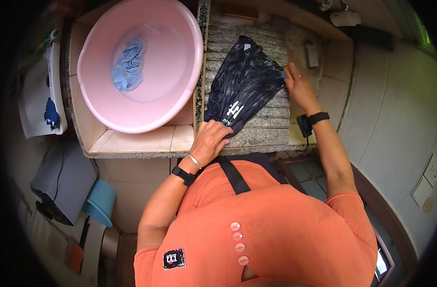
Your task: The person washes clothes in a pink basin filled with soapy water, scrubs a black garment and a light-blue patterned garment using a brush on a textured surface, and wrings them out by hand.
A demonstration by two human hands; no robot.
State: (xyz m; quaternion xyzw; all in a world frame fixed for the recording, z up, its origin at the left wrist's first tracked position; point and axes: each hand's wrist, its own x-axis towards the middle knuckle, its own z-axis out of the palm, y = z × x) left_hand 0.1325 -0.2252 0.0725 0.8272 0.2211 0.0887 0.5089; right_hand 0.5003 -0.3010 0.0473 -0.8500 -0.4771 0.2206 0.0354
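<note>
A wet, dark garment (242, 79) with white print lies spread over a ribbed stone washboard (272, 125), with pale suds on its upper part. My left hand (210, 138) grips its bunched near end at the front edge of the slab. At the garment's right edge, my right hand (300, 86) holds a small yellow-and-blue object (285, 73), possibly a brush. The fingers hide most of that object. To the left, a big pink basin (161, 122) contains water and a crumpled light-blue cloth (128, 66).
A brush (312, 55) lies right of the washboard, and a reddish-brown block (240, 11) sits at its far end. A granite-edged divider (200, 104) separates basin and washboard. Down at the left are a blue bucket (103, 201) and a grey appliance (66, 179). A wall (373, 100) bounds the right.
</note>
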